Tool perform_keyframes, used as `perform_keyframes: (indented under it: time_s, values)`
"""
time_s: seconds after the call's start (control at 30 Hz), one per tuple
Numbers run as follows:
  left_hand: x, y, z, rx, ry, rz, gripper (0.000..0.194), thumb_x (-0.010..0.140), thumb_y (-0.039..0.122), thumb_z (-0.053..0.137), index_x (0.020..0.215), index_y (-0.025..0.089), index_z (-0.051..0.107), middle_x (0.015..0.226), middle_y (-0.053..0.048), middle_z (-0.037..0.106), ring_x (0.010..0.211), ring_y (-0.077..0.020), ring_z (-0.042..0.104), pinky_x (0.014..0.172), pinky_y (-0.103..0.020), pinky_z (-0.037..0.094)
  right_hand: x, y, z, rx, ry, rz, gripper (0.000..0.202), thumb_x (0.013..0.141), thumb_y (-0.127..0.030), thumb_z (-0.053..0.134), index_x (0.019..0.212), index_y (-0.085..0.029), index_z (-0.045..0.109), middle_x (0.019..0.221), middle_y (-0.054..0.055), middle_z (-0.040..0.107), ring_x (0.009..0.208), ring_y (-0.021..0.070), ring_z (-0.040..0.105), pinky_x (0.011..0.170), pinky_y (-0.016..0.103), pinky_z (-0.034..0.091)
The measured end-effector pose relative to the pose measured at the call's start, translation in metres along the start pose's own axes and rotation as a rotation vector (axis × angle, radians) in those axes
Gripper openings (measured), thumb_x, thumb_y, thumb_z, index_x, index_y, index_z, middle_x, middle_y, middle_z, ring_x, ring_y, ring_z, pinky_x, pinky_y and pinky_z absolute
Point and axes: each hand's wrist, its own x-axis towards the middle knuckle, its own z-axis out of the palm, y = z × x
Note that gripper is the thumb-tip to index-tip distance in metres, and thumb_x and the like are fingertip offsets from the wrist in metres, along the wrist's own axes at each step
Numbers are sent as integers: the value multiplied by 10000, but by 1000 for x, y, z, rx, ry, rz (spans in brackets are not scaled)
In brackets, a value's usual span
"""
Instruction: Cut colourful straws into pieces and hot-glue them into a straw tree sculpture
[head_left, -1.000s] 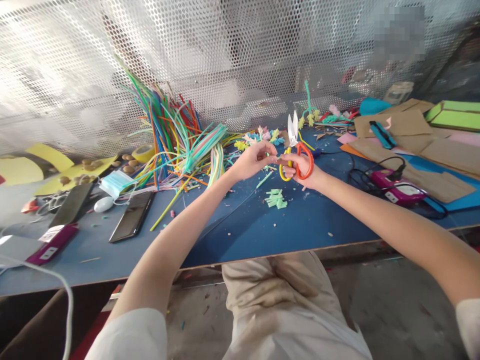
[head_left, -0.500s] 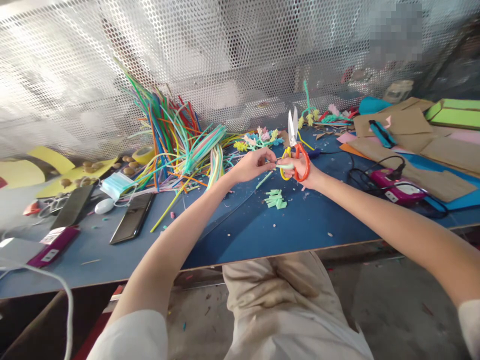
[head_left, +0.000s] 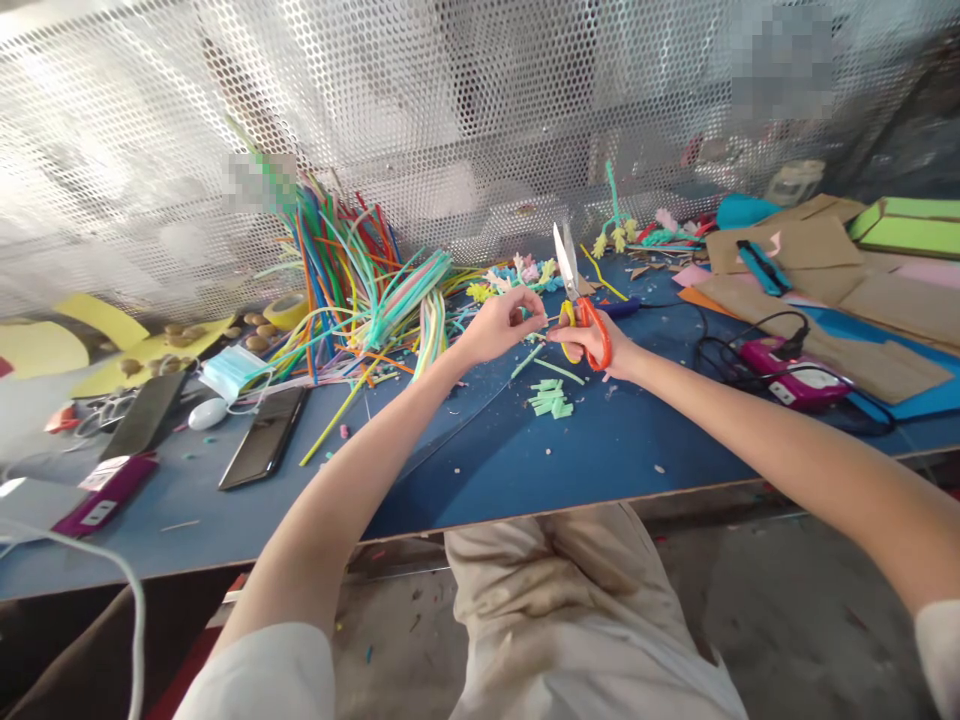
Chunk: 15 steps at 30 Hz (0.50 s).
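Observation:
My right hand (head_left: 592,343) holds scissors (head_left: 576,285) with one orange and one yellow handle, blades pointing up and away, slightly apart. Close to its left, my left hand (head_left: 510,325) has its fingertips pinched together; whatever small thing is between them is too small to make out. On the blue table below the hands lie a pale green pipe cleaner strip (head_left: 559,371), a second green strip (head_left: 527,361) and a small pile of short green pieces (head_left: 551,398).
Behind to the left lies a big bundle of coloured pipe cleaners (head_left: 337,270). A phone (head_left: 264,438), a face mask (head_left: 234,371) and a purple power strip (head_left: 109,492) are at left. Another power strip (head_left: 795,374) and brown paper (head_left: 787,250) are at right.
The pale green strip that was between my hands now lies on the table. The scissors have shifted left and tilted left, and my left fingers have moved slightly.

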Motion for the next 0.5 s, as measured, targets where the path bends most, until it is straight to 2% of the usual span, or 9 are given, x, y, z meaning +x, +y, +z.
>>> perform_keyframes:
  time_s: [0.07, 0.13, 0.23, 0.3, 0.4, 0.5]
  values:
    - [0, 1, -4, 76, 1, -1, 201, 937, 371, 664, 1023, 196, 617, 937, -20, 713, 592, -90, 495, 601, -260, 390, -2, -2, 2, -24, 3, 1, 391, 694, -355, 921, 755, -234, 555, 487, -76, 478, 439, 83, 413, 431, 233, 377]
    - [0, 2, -10, 252, -18, -20, 176, 938, 357, 663, 1031, 208, 649, 945, -26, 727, 649, -121, 560, 651, -273, 428, -3, -4, 4, -27, 8, 4, 405, 695, -365, 920, 750, -232, 542, 505, -69, 498, 438, 78, 411, 424, 233, 362]
    - [-1, 3, -20, 676, -64, -178, 109, 931, 313, 658, 981, 241, 721, 881, -50, 735, 802, -222, 669, 759, -331, 476, -3, -5, 5, 3, 26, 3, 416, 703, -385, 907, 762, -226, 527, 612, -29, 608, 442, 65, 418, 411, 230, 340]
    - [-3, 2, -23, 835, -110, -253, 139, 940, 267, 617, 960, 250, 753, 919, -76, 754, 873, -267, 698, 787, -360, 489, -2, -3, 3, 27, 39, 0, 411, 704, -390, 899, 786, -227, 530, 678, -9, 658, 445, 63, 427, 410, 230, 349]
    - [-4, 2, -22, 856, -151, -190, 194, 948, 242, 585, 1004, 262, 770, 1073, -75, 777, 954, -273, 712, 802, -358, 494, 0, 0, 0, 48, 52, -11, 384, 710, -383, 883, 794, -229, 542, 650, -27, 631, 447, 69, 431, 412, 230, 361]
    - [-4, 1, -16, 774, -189, -90, 191, 965, 319, 598, 1015, 269, 776, 1042, -52, 781, 944, -243, 705, 831, -341, 495, 1, 2, -1, 54, 73, -20, 359, 721, -379, 871, 785, -230, 550, 647, -36, 618, 452, 67, 430, 411, 227, 352]
